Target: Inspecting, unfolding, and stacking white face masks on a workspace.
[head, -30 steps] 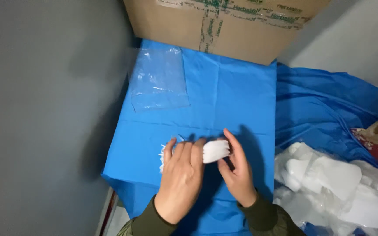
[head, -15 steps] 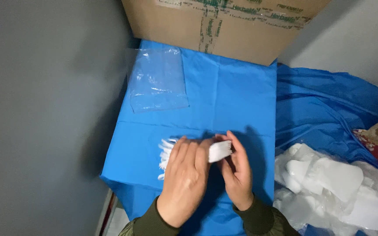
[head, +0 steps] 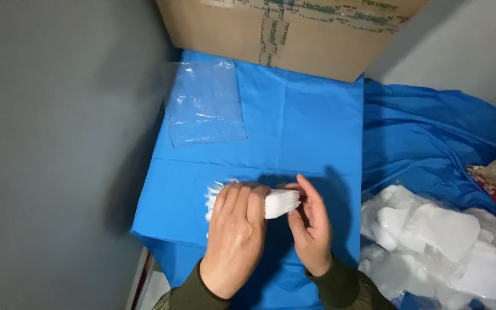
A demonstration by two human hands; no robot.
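The left hand [head: 237,241] lies palm down over a stack of thin white sheets [head: 281,202], its fingers curled over the top and closed on the bundle; the right hand [head: 312,229] meets it from the other side, thumb and fingertips pinching the stack's right end, so both hands are narrowed on the same thing; whether the right fingers wrap fully underneath cannot be told. The stack sits low and near the middle of a blue cloth [head: 294,132] spread over the work surface; its long axis runs left to right across the view, the squared, tight end pointing right toward the right hand, the left end fanning out into loose white edges [head: 212,198] beyond the left knuckles.

That fanned end looks the likeliest trouble; with only the right end pinched tight, the loose sheets could slide apart or spill onto the cloth if the left hand lifts, and a hard squeeze could crease them.

Farther out, a flat clear plastic bag [head: 205,106] lies on the cloth's upper left, well apart from the hands; a cardboard box [head: 294,31] stands at the far edge; to the right, more blue cloth is rumpled, and a heap of white pieces in clear wrapping [head: 437,241] lies near the right wrist; a grey wall [head: 58,143] closes the left side.
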